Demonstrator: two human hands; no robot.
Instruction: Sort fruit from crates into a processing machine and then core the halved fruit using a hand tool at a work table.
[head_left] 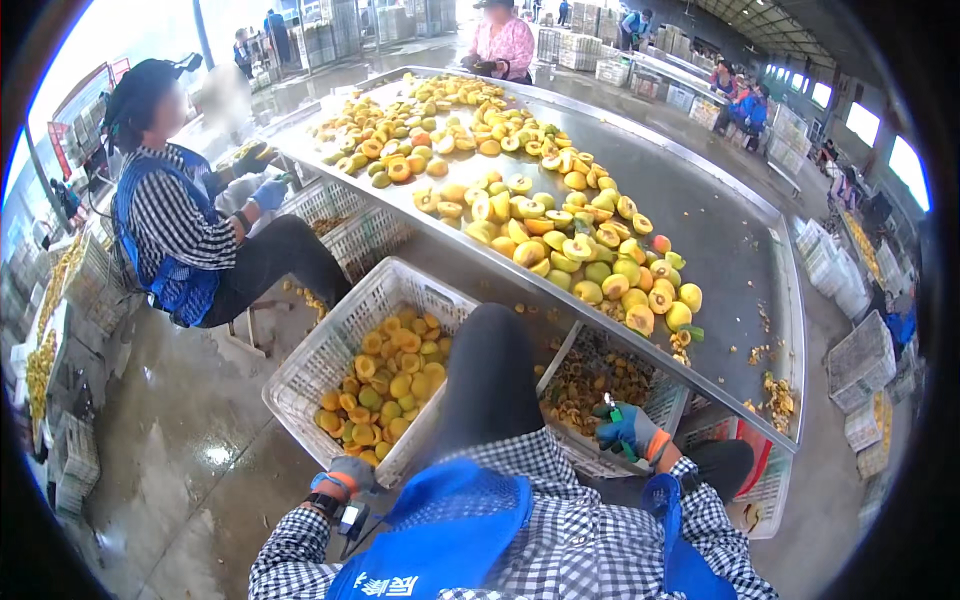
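Lettered blue vest (450, 510), right fingers (607, 433) around green tool (612, 403), left fingers (352, 467) of unclear grip

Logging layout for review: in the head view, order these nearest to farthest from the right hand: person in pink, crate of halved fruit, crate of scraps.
From the right hand:
1. Crate of scraps, right by it.
2. Crate of halved fruit, to its left.
3. Person in pink, across the table.
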